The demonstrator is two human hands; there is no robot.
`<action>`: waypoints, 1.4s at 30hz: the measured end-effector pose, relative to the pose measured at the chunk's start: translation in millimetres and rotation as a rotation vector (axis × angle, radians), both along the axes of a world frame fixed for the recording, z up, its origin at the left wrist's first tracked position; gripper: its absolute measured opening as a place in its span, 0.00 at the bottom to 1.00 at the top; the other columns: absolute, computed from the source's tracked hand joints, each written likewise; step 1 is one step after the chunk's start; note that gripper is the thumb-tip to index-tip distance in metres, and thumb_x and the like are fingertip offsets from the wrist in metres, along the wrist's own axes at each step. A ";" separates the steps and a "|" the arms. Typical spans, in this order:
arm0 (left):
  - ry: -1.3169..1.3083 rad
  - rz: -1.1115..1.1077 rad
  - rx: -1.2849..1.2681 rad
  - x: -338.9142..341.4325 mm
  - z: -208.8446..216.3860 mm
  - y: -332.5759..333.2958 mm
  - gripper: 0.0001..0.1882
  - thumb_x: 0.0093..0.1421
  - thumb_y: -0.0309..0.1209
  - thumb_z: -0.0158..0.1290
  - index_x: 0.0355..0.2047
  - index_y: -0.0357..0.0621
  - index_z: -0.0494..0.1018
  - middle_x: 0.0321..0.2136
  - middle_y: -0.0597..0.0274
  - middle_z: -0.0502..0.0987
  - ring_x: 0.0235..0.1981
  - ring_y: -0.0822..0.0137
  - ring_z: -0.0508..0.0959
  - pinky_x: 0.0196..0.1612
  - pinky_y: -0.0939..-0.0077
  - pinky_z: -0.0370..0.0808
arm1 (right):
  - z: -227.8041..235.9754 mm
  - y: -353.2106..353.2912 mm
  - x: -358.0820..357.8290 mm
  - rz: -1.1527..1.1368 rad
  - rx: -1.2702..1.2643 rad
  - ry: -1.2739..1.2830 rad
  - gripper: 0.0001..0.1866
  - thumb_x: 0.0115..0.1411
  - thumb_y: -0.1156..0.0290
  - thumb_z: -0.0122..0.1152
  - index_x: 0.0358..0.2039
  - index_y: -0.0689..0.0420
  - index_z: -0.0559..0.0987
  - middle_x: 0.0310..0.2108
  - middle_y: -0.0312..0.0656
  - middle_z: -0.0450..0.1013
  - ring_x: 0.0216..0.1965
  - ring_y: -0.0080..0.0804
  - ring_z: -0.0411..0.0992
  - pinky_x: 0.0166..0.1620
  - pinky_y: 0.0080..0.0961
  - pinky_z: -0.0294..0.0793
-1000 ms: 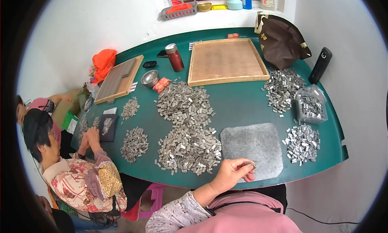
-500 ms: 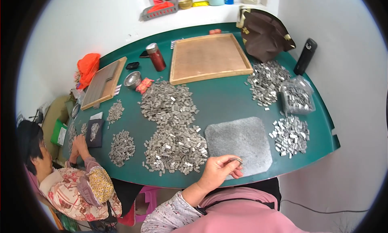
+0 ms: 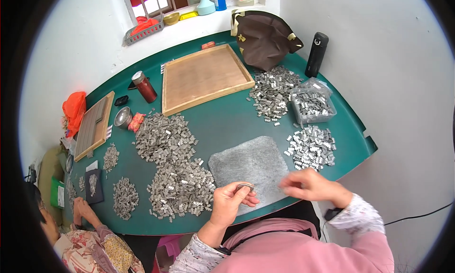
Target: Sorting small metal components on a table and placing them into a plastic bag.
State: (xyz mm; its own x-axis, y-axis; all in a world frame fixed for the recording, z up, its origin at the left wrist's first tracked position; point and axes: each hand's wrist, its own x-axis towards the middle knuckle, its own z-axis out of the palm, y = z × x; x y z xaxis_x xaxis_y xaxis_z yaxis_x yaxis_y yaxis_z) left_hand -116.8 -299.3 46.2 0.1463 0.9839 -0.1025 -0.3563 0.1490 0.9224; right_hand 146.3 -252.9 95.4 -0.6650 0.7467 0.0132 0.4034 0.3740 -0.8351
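Observation:
My left hand (image 3: 229, 203) is closed over the near edge of a grey felt mat (image 3: 251, 159). Pinched between its thumb and fingers is a small, dark, curved metal piece (image 3: 245, 185), too small to make out further. My right hand (image 3: 310, 185) is over the mat's right edge, its fingers bent toward the left hand. Motion smears those fingertips, so I cannot tell whether they hold anything. A pile of shiny, toothed metal pieces (image 3: 311, 147) lies just beyond my right hand. Left of the mat spreads a larger pile of duller grey pieces (image 3: 180, 187).
A clear plastic tub (image 3: 313, 116) of metal pieces, a brown bag (image 3: 265, 40) and a black bottle (image 3: 316, 55) stand at the far right. Beyond the piles are a wooden tray (image 3: 204, 78) and a red flask (image 3: 144, 87). A co-worker's hands (image 3: 83, 211) are at the left.
My right hand has come into view from the right, reaching over the mat. The view has swung right, so the table appears shifted left. My left hand still grips the metal piece.

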 end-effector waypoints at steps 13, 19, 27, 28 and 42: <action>0.031 0.068 -0.068 -10.7 -7.2 -3.5 0.09 0.67 0.24 0.50 0.40 0.30 0.76 0.30 0.51 0.81 0.27 0.59 0.84 0.29 0.70 0.83 | -72.1 23.2 -85.2 -0.208 0.381 0.116 0.07 0.53 0.75 0.67 0.33 0.57 0.79 0.26 0.41 0.75 0.23 0.33 0.75 0.26 0.29 0.73; -0.009 0.029 -0.057 -5.1 -8.6 -0.6 0.09 0.67 0.24 0.50 0.41 0.29 0.76 0.31 0.50 0.81 0.28 0.59 0.84 0.30 0.70 0.83 | -71.6 22.8 -84.7 -0.189 0.383 0.100 0.07 0.53 0.75 0.67 0.33 0.56 0.79 0.26 0.41 0.74 0.24 0.35 0.76 0.27 0.30 0.74; 0.010 -0.005 -0.049 -4.4 -8.0 -2.9 0.10 0.66 0.25 0.51 0.42 0.29 0.75 0.31 0.49 0.81 0.29 0.59 0.84 0.31 0.70 0.83 | -70.5 20.6 -86.6 -0.208 0.339 0.120 0.07 0.54 0.73 0.67 0.32 0.57 0.79 0.26 0.41 0.75 0.25 0.35 0.76 0.28 0.31 0.74; 0.010 -0.001 -0.051 -4.7 -8.2 -2.5 0.10 0.66 0.25 0.51 0.42 0.29 0.75 0.31 0.49 0.81 0.29 0.59 0.84 0.31 0.70 0.83 | -70.4 20.9 -86.1 -0.212 0.337 0.119 0.06 0.54 0.73 0.67 0.32 0.57 0.79 0.26 0.41 0.75 0.25 0.35 0.76 0.28 0.30 0.74; -0.009 0.015 -0.070 -5.6 -4.0 -1.6 0.09 0.66 0.24 0.51 0.42 0.29 0.76 0.31 0.51 0.81 0.29 0.59 0.84 0.31 0.71 0.83 | -60.6 23.0 -71.0 -0.190 0.001 0.299 0.06 0.53 0.75 0.68 0.32 0.59 0.81 0.26 0.39 0.76 0.25 0.27 0.74 0.29 0.22 0.71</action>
State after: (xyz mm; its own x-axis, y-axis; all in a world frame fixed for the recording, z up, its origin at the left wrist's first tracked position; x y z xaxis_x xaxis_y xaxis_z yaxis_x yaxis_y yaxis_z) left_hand -122.4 -300.9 42.2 0.1329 0.9764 -0.1703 -0.3674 0.2081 0.9065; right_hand 75.3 -229.9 34.8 -0.4808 0.8566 0.1873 0.2034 0.3167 -0.9265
